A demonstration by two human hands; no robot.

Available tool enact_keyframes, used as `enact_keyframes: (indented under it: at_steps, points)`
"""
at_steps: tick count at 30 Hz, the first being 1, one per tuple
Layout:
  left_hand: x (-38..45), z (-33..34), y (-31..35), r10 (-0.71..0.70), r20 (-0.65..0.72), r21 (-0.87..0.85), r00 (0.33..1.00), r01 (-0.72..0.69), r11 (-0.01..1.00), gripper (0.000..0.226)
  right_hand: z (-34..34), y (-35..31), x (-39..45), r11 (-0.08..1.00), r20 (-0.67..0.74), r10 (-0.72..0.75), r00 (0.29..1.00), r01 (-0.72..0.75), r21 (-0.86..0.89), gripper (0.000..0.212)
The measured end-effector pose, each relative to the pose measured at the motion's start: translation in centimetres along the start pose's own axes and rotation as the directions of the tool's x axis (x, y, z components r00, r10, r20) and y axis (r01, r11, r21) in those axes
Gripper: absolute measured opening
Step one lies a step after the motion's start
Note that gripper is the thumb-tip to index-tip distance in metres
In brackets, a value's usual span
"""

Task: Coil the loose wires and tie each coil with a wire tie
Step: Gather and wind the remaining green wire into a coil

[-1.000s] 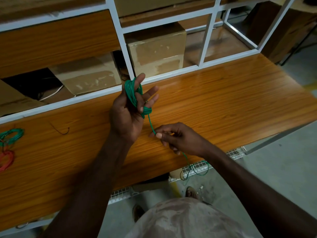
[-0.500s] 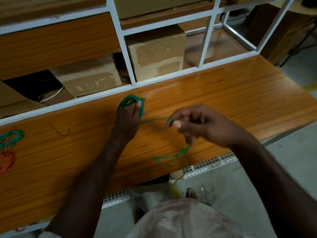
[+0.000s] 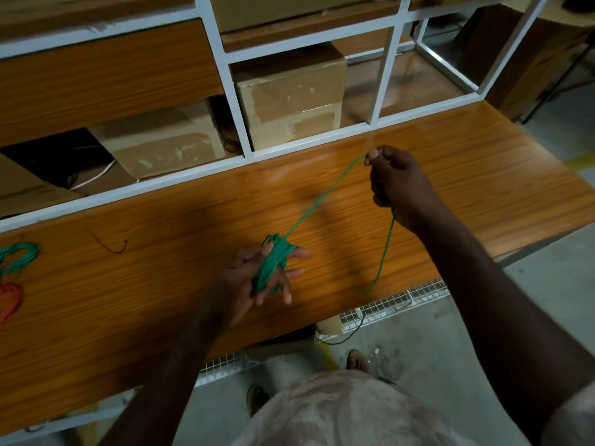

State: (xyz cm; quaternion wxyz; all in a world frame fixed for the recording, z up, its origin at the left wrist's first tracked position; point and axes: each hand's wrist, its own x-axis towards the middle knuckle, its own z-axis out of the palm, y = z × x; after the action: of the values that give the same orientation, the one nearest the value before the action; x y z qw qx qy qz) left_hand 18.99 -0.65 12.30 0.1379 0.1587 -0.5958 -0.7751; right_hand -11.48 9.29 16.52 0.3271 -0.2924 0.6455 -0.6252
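Observation:
A green wire coil [image 3: 273,264] is wound around the fingers of my left hand [image 3: 254,284], which holds it above the wooden table [image 3: 483,175]. From the coil a taut strand of green wire [image 3: 325,196] runs up and right to my right hand [image 3: 394,181], which pinches it between thumb and forefinger. The rest of the wire hangs from my right hand down past the table's front edge toward the floor. A short dark wire tie [image 3: 111,246] lies on the table to the left.
A finished green coil [image 3: 19,257] and a red coil [image 3: 9,299] lie at the table's left edge. A white metal frame [image 3: 240,101] with cardboard boxes [image 3: 289,94] stands behind the table. A wire-mesh tray [image 3: 402,300] hangs under the front edge.
My right hand has swung up and to the right, pulling the strand taut. My left hand with the coil has dropped lower and nearer to me.

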Motion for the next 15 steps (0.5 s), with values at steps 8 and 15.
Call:
enact_keyframes:
  at_steps: [8,15]
  points:
    - [0.7,1.6,4.0,0.222,-0.318,-0.135,0.922,-0.276,0.952,0.056,2.4,6.6,-1.3,0.904,0.104,-0.023,0.994,0.066,-0.423,0.025]
    - [5.5,2.1,6.2,0.329,-0.484,-0.023,0.811,-0.388,0.921,0.053,7.5,7.6,-7.0,0.898,0.546,0.15,0.824,0.117,-0.424,0.022]
